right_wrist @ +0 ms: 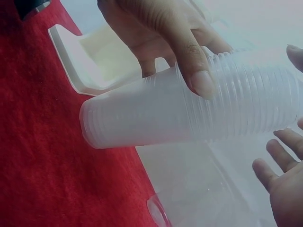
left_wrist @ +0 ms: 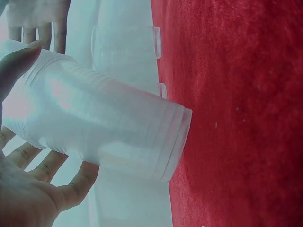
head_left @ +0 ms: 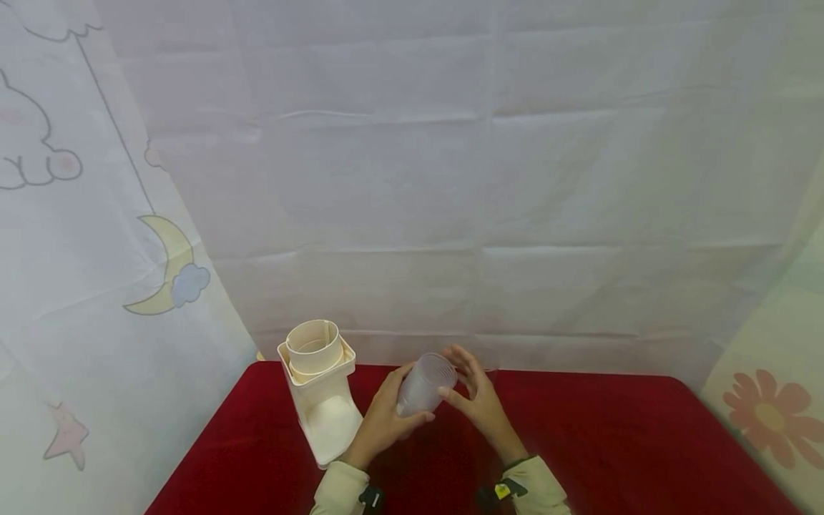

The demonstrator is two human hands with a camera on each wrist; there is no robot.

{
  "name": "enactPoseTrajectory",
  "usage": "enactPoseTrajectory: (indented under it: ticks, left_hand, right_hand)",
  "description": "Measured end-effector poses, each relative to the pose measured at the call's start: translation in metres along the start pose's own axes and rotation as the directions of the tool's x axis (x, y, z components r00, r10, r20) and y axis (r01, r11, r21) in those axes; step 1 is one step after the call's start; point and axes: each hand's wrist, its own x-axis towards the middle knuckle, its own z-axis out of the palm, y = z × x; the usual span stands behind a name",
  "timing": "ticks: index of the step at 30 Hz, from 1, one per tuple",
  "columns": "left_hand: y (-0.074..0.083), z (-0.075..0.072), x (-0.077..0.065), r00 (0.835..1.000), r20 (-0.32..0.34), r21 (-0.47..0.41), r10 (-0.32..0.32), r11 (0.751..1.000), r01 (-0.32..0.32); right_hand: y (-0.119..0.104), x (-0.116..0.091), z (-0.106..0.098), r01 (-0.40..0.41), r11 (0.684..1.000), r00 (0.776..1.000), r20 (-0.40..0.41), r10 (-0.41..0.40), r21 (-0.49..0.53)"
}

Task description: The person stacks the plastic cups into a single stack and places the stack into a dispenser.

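One cup stack (head_left: 420,392), tilted; left hand (head_left: 385,416) grips it; right hand (head_left: 481,402), loosely spread, beside its upper end.

I can read no word, brand or number in any of my three views. The nearest thing to a label is a yellow patch (head_left: 502,491) on the dark right wristband (head_left: 517,488); it seems to carry a darker mark, too small for me to make out. On the dark left wristband (head_left: 367,496) I see a small pale mark (head_left: 376,500), equally illegible from here.
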Motion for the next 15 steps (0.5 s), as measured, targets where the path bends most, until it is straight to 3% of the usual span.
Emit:
enactPoseTrajectory:
  ticks: [15]
  left_hand:
    - [-0.0016, 0.0006, -0.0001, 1.0, -0.011, 0.003, 0.008, 1.0, -0.008]
  right_hand:
    - [0.0022, 0.0002, -0.0088, 0.061, 0.996, 0.995, -0.081, -0.066, -0.065]
